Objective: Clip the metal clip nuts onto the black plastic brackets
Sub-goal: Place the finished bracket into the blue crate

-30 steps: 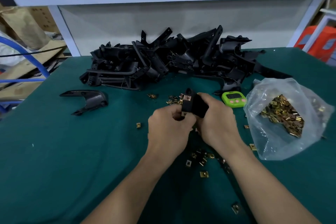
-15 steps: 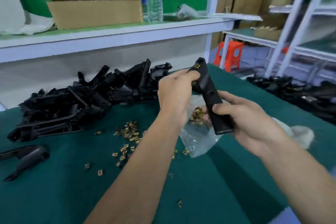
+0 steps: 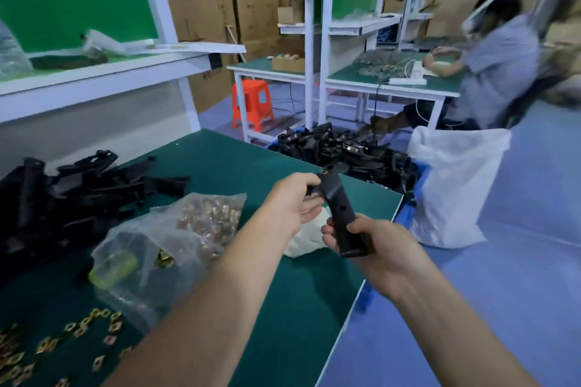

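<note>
Both hands hold one black plastic bracket (image 3: 339,204) above the table's right edge. My right hand (image 3: 374,248) grips its lower end. My left hand (image 3: 290,203) holds the upper part, where a brass clip nut (image 3: 324,172) sits on the tip. A pile of black brackets (image 3: 72,192) lies at the back left of the green table (image 3: 283,292). A clear bag of clip nuts (image 3: 188,229) rests left of my left arm. Loose clip nuts (image 3: 47,345) are scattered at the near left.
A blue bin heaped with black brackets (image 3: 352,157) stands on the floor past the table's right edge, beside a white sack (image 3: 452,185). A white cloth (image 3: 306,239) lies under my hands. A green timer (image 3: 113,265) shows through the bag. Another person (image 3: 493,72) works at a far bench.
My head has turned far to the right, so the floor bin and the other bench now show. Both hands carried the bracket rightward, toward the table's right edge.
</note>
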The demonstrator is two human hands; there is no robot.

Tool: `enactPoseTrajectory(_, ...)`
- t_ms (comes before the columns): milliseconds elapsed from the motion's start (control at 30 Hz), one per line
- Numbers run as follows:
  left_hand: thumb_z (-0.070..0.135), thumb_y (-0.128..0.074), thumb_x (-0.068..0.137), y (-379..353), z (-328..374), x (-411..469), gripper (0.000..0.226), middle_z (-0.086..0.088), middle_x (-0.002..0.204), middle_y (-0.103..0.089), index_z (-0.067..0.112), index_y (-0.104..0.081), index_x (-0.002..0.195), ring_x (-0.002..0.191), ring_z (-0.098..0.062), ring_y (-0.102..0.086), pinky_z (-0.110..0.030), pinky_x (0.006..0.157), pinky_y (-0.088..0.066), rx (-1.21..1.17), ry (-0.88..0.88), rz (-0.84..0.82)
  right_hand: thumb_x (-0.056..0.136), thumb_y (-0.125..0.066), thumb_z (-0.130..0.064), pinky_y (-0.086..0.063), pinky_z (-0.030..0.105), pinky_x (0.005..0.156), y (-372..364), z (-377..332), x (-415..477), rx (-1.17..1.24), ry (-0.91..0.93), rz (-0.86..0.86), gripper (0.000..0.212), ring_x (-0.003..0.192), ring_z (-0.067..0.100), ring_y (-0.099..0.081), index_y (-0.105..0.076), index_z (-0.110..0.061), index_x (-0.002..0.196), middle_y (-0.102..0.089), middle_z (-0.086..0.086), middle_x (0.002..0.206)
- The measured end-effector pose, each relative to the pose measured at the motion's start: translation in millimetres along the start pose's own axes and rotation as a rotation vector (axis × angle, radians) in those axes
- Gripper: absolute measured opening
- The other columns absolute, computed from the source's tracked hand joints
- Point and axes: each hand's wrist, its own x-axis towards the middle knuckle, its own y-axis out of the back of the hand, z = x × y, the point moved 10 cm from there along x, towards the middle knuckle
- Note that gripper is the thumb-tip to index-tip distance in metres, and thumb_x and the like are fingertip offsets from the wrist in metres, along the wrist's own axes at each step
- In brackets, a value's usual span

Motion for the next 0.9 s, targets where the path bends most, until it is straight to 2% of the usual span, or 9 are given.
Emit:
enactPoseTrajectory(167,0.035,-0.059,0.1,-32,-2,37,0.028,-0.011,0.097,-0.068,0.007,-0.06,0.1,0.087,-0.022,-0.064,-0.034,0.073,-0.049,-0.123,0.104,-0.115,0.093,-0.034,0.017,-0.063,0.042,0.056,-5,-27,46,0.005,-0.041,0.066,0.021,0.076,0.04,-0.065,-0.054,0.018,0.099,-0.061,0.029,0.095)
enactPoseTrajectory(267,0.055,-0.049,0.103,-43,15,62,0.074,-0.016,0.148,-0.052,-0.001,-0.04,0.15,0.135,-0.03,-0.049,-0.05,0.108,-0.041,-0.247,0.103,-0.12,0.107,-0.042,-0.01,-0.058,0.05,0.089,-30,-87,113,-0.027,0.011,0.136,0.023,0.096,0.043,-0.068,-0.053,0.009,0.105,-0.061,0.027,0.11)
enactPoseTrajectory(333,0.056,-0.039,0.106,-37,13,71,0.073,-0.014,0.168,-0.024,0.009,-0.027,0.161,0.157,-0.029,-0.018,-0.053,0.125,-0.018,-0.234,0.129,-0.071,0.109,-0.041,-0.033,-0.039,0.059,0.112,-37,-90,146,-0.133,-0.036,0.19,0.039,0.13,0.042,-0.052,-0.049,0.0,0.128,-0.053,0.024,0.137)
enactPoseTrajectory(367,0.056,-0.036,0.106,-33,9,73,0.07,-0.013,0.169,-0.02,0.014,-0.026,0.162,0.157,-0.029,-0.017,-0.053,0.126,-0.017,-0.228,0.147,-0.06,0.109,-0.04,-0.037,-0.041,0.06,0.109,-39,-77,154,-0.219,-0.07,0.209,0.043,0.13,0.04,-0.051,-0.047,-0.004,0.135,-0.053,0.021,0.137)
enactPoseTrajectory(467,0.058,-0.036,0.106,-14,1,78,0.064,-0.013,0.132,-0.064,0.014,-0.046,0.152,0.117,-0.031,-0.062,-0.045,0.095,-0.051,-0.268,0.145,-0.029,0.106,-0.046,-0.032,-0.047,0.035,0.055,-58,-21,162,-0.342,-0.089,0.148,0.027,0.064,0.027,-0.059,-0.054,-0.008,0.097,-0.059,0.013,0.079)
enactPoseTrajectory(533,0.059,-0.038,0.105,1,1,80,0.064,-0.008,0.079,-0.066,0.011,-0.058,0.14,0.075,-0.025,-0.062,-0.035,0.066,-0.049,-0.261,0.13,-0.011,0.103,-0.051,-0.019,-0.037,0.028,0.052,-66,-3,161,-0.378,-0.001,0.166,0.026,0.05,0.022,-0.05,-0.055,-0.009,0.08,-0.057,0.008,0.057)
enactPoseTrajectory(567,0.06,-0.037,0.104,8,2,80,0.065,-0.006,0.073,-0.06,0.009,-0.061,0.137,0.071,-0.024,-0.058,-0.033,0.065,-0.048,-0.237,0.12,-0.001,0.101,-0.051,-0.015,-0.036,0.029,0.053,-69,1,160,-0.39,0.032,0.166,0.027,0.049,0.022,-0.049,-0.057,-0.009,0.076,-0.058,0.006,0.054)
enactPoseTrajectory(833,0.022,-0.066,0.089,91,82,18,0.013,0.0,0.085,-0.076,0.023,-0.076,0.081,0.081,-0.021,-0.068,-0.034,0.074,-0.051,0.153,-0.404,0.277,0.091,-0.049,0.003,-0.049,0.024,0.053,-154,20,117,-0.319,0.128,-0.037,0.024,0.058,0.019,-0.057,-0.064,-0.01,0.078,-0.061,0.006,0.062)
enactPoseTrajectory(900,0.011,-0.061,0.087,126,102,-17,0.028,0.005,0.092,-0.08,0.03,-0.081,0.083,0.083,-0.014,-0.074,-0.031,0.075,-0.06,0.262,-0.549,0.386,0.088,-0.048,0.008,-0.05,0.026,0.055,-187,26,99,-0.334,0.14,-0.133,0.026,0.057,0.019,-0.056,-0.067,-0.008,0.079,-0.06,0.007,0.06)
